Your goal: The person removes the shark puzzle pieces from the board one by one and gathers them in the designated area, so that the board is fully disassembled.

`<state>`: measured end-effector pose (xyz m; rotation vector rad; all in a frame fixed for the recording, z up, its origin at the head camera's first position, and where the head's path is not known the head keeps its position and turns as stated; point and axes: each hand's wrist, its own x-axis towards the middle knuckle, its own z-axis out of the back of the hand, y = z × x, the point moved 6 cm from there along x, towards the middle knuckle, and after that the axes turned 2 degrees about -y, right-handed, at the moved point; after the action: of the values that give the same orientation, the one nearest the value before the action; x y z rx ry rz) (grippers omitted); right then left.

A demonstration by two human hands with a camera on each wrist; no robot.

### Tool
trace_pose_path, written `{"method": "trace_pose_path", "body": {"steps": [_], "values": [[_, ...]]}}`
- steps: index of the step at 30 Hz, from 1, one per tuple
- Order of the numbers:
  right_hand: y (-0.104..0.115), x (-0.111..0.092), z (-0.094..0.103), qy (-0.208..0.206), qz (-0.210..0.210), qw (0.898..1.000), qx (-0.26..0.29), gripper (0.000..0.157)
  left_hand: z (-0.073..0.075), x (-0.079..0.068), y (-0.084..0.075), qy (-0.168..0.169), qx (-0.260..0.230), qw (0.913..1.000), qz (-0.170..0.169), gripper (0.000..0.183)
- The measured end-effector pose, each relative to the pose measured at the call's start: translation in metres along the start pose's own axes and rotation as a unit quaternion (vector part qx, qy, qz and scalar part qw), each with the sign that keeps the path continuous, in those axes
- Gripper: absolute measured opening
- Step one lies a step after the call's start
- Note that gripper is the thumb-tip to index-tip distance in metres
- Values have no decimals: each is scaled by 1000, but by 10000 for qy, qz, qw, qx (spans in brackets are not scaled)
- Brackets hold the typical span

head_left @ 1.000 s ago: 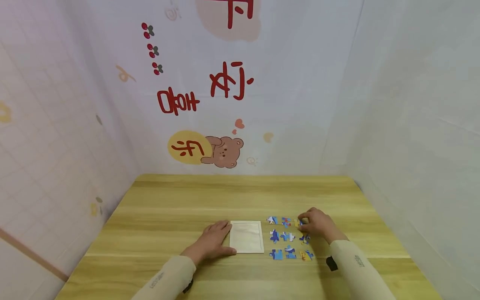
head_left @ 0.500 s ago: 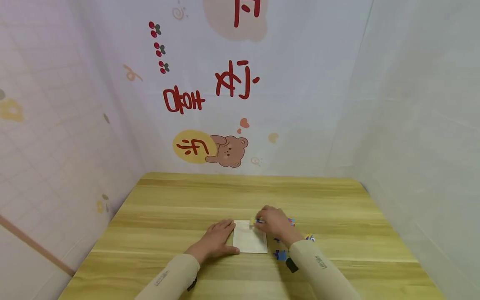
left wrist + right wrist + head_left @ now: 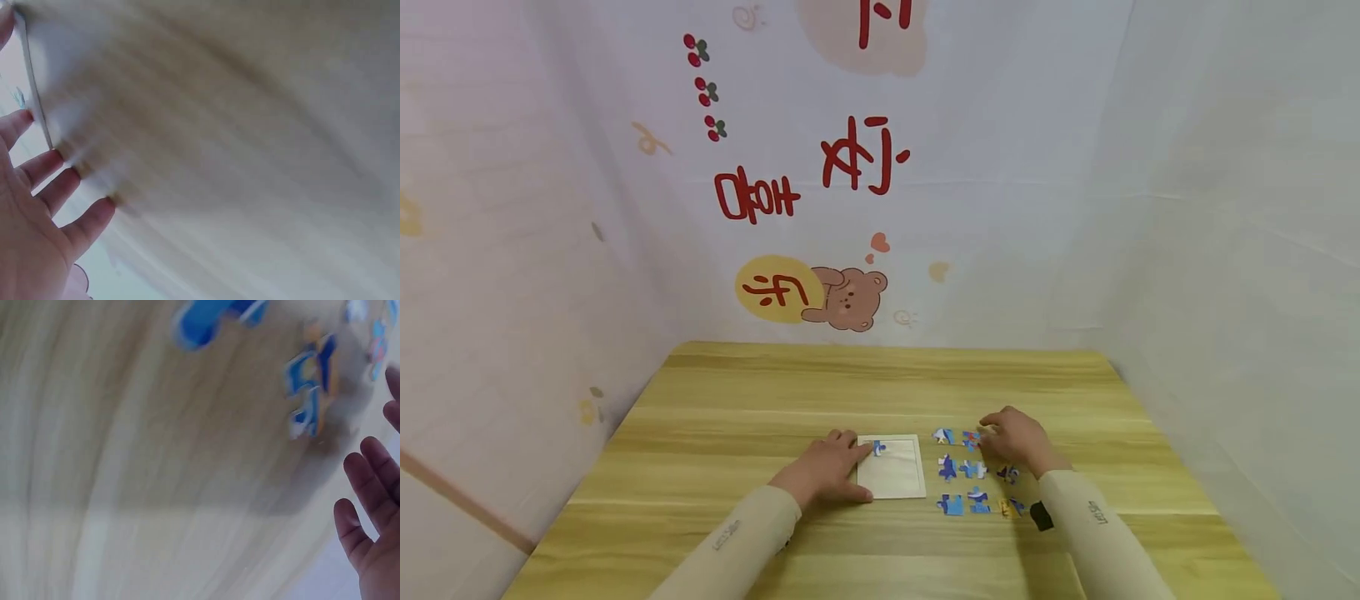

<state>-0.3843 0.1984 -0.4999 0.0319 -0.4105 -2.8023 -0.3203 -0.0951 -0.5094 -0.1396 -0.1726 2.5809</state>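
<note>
A square white puzzle tray (image 3: pixel 891 479) lies on the table, with one blue-and-white jigsaw piece (image 3: pixel 879 449) in its top left corner. My left hand (image 3: pixel 825 469) rests along the tray's left edge, fingers spread, the index fingertip right at that piece and the thumb at the lower corner. To the right of the tray my right hand (image 3: pixel 1018 437) reaches over the table, its fingertips close to a red-and-blue jigsaw piece (image 3: pixel 971 441) in the top row. The right wrist view shows its fingers (image 3: pixel 369 478) extended and holding nothing.
Several loose jigsaw pieces lie in rows right of the tray, among them a purple one (image 3: pixel 947 468), a blue one (image 3: pixel 952 505) and a yellow one (image 3: pixel 1010 507). The wooden table (image 3: pixel 760 383) meets a printed cloth wall (image 3: pixel 1000 275) at the back.
My right hand carried a piece from the top right of the rows leftward to the tray, left it in the corner, and moved back right. My left index finger has shifted onto the tray's corner.
</note>
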Motion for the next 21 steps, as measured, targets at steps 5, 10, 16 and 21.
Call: {"method": "trace_pose_path", "body": {"steps": [5, 10, 16, 21], "values": [[-2, 3, -12, 255, 414, 9988, 51, 36, 7, 1, 2, 175, -213, 9996, 71, 82], [1, 5, -15, -80, 463, 9983, -358, 29, 9, 5, -1, 344, -448, 9983, 138, 82], [0, -1, -14, -497, 247, 9961, -691, 27, 5, 6, -1, 427, -395, 9981, 175, 81], [12, -1, -14, -480, 229, 9972, -532, 27, 4, 5, 2, 478, -509, 9973, 245, 82]]}}
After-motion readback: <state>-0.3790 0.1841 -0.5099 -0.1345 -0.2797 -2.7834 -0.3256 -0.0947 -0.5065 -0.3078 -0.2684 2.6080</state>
